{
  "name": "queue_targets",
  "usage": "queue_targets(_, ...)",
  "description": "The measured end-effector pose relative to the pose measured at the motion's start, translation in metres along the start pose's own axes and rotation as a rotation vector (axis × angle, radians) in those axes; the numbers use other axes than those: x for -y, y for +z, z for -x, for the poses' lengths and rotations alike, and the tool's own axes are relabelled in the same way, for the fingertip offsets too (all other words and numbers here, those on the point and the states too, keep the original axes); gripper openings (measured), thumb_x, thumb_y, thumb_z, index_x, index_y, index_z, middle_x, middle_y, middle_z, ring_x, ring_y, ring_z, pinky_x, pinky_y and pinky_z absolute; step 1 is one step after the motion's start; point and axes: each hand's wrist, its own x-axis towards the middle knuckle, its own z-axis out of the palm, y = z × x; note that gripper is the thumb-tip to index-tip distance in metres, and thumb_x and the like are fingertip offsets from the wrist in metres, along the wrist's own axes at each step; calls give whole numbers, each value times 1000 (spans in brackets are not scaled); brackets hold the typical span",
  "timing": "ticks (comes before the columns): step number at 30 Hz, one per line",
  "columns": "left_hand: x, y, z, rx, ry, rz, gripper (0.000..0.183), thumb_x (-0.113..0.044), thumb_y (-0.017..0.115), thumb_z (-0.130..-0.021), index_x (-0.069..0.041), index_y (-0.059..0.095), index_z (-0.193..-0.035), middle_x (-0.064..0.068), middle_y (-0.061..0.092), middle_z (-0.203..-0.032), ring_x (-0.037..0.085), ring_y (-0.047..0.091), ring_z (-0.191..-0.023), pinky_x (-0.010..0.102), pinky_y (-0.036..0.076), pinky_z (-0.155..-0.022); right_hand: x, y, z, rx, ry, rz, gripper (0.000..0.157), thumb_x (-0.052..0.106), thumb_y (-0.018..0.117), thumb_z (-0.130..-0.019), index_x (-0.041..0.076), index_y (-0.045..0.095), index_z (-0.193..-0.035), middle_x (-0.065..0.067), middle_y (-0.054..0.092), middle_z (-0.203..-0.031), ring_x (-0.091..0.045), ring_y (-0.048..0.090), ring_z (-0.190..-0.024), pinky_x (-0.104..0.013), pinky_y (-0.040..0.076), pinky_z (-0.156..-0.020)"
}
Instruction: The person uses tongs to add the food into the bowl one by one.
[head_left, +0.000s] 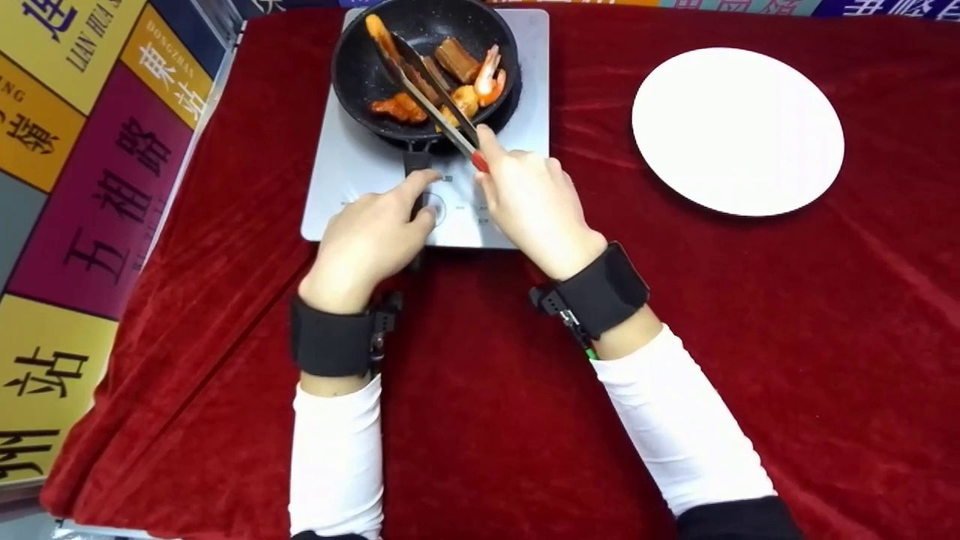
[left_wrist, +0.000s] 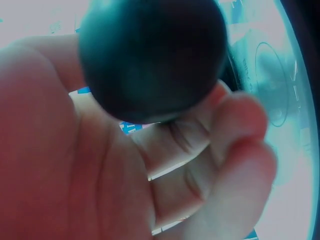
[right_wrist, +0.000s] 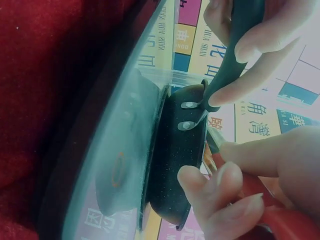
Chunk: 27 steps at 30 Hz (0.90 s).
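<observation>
My left hand (head_left: 371, 232) grips the black handle (head_left: 417, 160) of a dark speckled frying pan (head_left: 352, 94). In the left wrist view the handle's round end (left_wrist: 155, 65) fills the top, with curled fingers below it. My right hand (head_left: 536, 206) holds metal tongs (head_left: 454, 135) with red grips (right_wrist: 287, 222). The tongs reach into the pan, their far ends beside a yellow-orange piece of food (head_left: 377, 30) at the left rim. Also inside lie a shrimp (head_left: 489, 79), a brown ribbed piece (head_left: 457, 61), a reddish-orange piece (head_left: 400, 109) and yellowish food (head_left: 465, 97).
Under the pan is a silver-white cooktop (head_left: 360, 172) with a round control mark near its front. A white round plate (head_left: 739, 131) sits to the right on the red cloth (head_left: 480, 390). Colourful panels with printed characters (head_left: 97, 195) stand along the left and back edges.
</observation>
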Motion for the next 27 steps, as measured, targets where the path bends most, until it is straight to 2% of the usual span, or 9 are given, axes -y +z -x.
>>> queue_targets(12, 0, -1, 2, -5, -5, -15, 45, -37, 40, -90, -36, 36, -135, 12, 56, -118, 30, 55, -97, 52, 41, -73, 3, 0, 1, 17, -2, 7, 49, 28, 51, -89, 8, 41, -132, -11, 61, -78, -35, 58, -65, -44, 46, -52)
queue_targets(21, -1, -1, 2, -1, -1, -18, 44, -38, 39, -91, -35, 36, -135, 11, 54, -121, 30, 54, -102, 53, 41, -76, 4, 2, 3, 25, -2, 4, 54, 35, 52, -88, 6, 39, -132, -10, 56, -69, -33, 56, -61, -42, 46, -53)
queue_targets(27, -1, -1, 2, 3, -3, -21, 44, -39, 38, -91, -36, 36, -135, 10, 54, -120, 30, 54, -102, 53, 41, -76, 3, 2, 4, 25, 4, -11, 57, 37, 53, -87, 7, 39, -133, -9, 56, -69, -33, 55, -60, -43, 45, -52)
